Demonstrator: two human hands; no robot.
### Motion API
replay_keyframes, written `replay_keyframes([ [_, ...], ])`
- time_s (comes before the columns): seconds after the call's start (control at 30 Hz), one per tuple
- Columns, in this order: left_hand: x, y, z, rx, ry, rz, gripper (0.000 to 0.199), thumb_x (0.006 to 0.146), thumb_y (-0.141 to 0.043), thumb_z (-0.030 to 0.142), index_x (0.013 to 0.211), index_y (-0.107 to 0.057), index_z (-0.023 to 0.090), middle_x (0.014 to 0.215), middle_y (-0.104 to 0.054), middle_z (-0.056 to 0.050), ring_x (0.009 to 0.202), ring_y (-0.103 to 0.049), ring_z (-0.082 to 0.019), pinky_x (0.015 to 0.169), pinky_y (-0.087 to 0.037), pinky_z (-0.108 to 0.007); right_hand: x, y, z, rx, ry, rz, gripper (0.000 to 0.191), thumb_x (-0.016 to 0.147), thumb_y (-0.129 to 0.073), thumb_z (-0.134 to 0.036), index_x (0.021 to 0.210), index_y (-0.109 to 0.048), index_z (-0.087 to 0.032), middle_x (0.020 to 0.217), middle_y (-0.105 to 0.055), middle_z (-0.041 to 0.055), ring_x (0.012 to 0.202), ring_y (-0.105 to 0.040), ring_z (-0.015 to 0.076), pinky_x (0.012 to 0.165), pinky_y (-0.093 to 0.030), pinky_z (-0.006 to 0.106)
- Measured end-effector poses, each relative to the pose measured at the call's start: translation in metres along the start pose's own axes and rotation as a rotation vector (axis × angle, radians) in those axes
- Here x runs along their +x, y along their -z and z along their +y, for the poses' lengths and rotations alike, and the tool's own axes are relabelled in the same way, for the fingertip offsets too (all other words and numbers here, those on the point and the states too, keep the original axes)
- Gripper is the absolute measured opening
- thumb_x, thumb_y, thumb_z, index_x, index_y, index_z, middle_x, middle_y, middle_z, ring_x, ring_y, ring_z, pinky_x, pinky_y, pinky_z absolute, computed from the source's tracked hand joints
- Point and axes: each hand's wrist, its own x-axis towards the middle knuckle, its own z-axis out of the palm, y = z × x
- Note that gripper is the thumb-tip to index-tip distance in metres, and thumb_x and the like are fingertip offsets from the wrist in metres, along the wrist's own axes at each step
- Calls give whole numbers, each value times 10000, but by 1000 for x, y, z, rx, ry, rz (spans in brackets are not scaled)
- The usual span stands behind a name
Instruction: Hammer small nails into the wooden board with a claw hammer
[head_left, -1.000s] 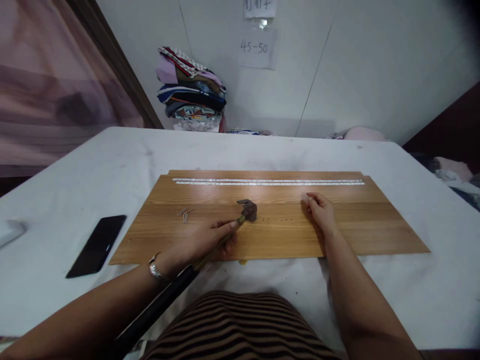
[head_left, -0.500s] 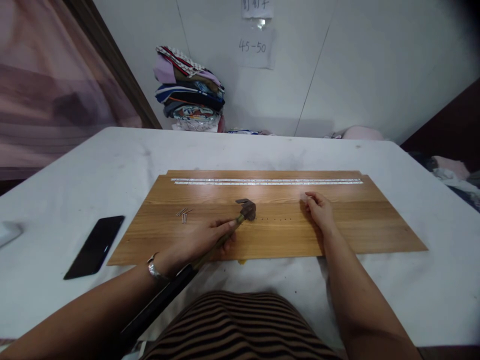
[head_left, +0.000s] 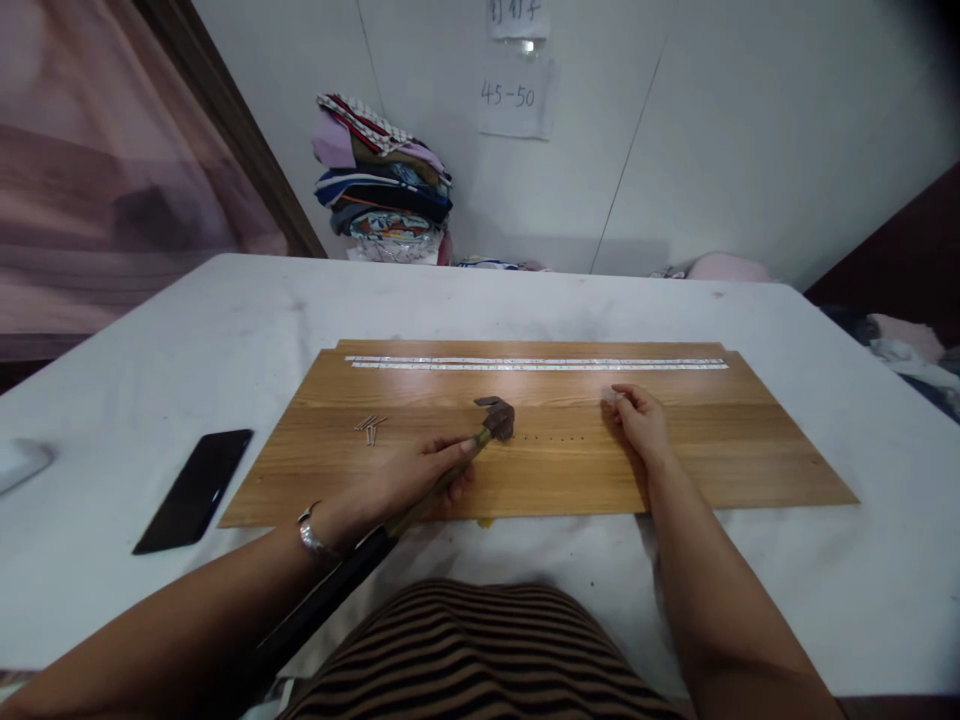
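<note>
My left hand (head_left: 439, 470) is wrapped round the upper handle of a claw hammer (head_left: 498, 420), whose head rests on or just above the wooden board (head_left: 697, 440). The black grip runs back under my left forearm. To the right, my right hand (head_left: 639, 418) is over the board with thumb and forefinger pinched; what they hold, if anything, is too small to make out. A row of several small dark marks (head_left: 555, 438) lies between the hammer head and my right hand. Several loose nails (head_left: 370, 428) lie on the board's left part.
Two white measuring strips (head_left: 540, 363) run along the board's far side. A black phone (head_left: 193, 490) lies left of the board on the white table (head_left: 247, 320). Folded clothes (head_left: 384, 185) are stacked beyond the far edge. A white object (head_left: 22, 463) sits at the far left.
The whole view has shifted very slightly. My hands, the hammer and the nails keep the same places on the board.
</note>
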Motion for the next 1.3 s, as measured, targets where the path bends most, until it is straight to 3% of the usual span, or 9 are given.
replay_keyframes([
  [0.57,-1,0,6,7,-26,20,482,850,-569,652,745,-624,185,600,-610,-8,541,-533,-133,528,-404,-264,-1,0,-1,-13,11,9,403,674,-651,-525,869,-717,-179,560,-559,-32,493,-481,125,471,-418,254],
  [0.8,5,-1,-1,-33,-23,3,497,832,-584,670,751,-623,181,608,-598,2,553,-538,-134,546,-430,-268,-2,-1,-4,-13,4,8,438,653,-665,-552,860,-721,-170,559,-551,-33,495,-468,121,483,-421,256],
  [1.3,-2,-3,7,-11,-9,-4,487,837,-561,666,718,-594,195,577,-579,3,533,-509,-132,529,-383,-267,-3,0,-5,-21,8,-22,422,684,-651,-555,880,-705,-185,570,-538,-39,503,-469,125,489,-414,259],
])
